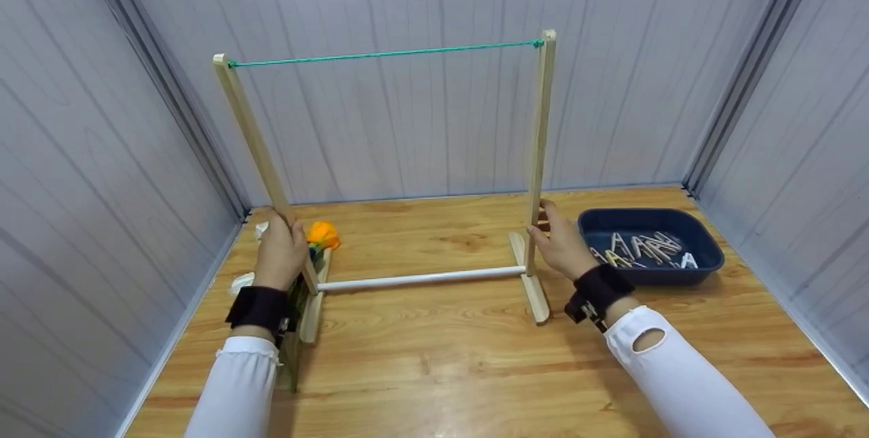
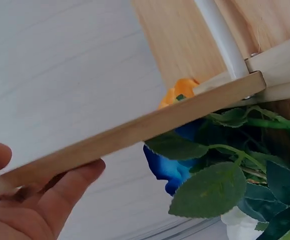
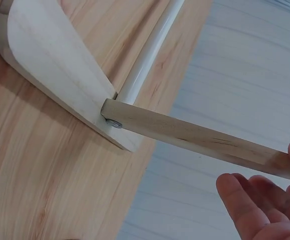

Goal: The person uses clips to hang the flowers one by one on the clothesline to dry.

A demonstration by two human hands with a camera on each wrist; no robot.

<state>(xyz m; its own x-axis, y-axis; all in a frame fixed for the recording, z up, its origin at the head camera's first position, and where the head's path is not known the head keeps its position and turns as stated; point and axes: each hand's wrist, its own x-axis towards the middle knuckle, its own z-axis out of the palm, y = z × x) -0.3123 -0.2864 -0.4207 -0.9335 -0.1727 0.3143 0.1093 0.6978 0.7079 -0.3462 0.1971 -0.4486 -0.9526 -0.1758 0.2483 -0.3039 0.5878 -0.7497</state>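
Note:
A wooden stand has two upright posts, a green cord (image 1: 387, 55) tied between their tops and a white rod (image 1: 421, 280) joining them low down. My left hand (image 1: 280, 251) holds the left post (image 1: 254, 136) near its lower part, thumb and fingers on opposite sides. On the right post (image 1: 541, 132), my right hand (image 1: 560, 241) has its thumb against the wood and fingers loosely curled around; some of those fingers (image 3: 240, 202) stand off the surface. Each post stands on a flat wooden foot (image 1: 535, 299).
Artificial flowers lie beside the left foot: an orange bloom (image 1: 323, 235), a blue bloom (image 2: 167, 170) and green leaves (image 2: 210, 190). White bits (image 1: 242, 282) show at the left edge. At the right, a dark blue basin (image 1: 686, 278) contains several clothespins (image 1: 652, 246). Panelled walls (image 1: 407, 132) enclose the tabletop.

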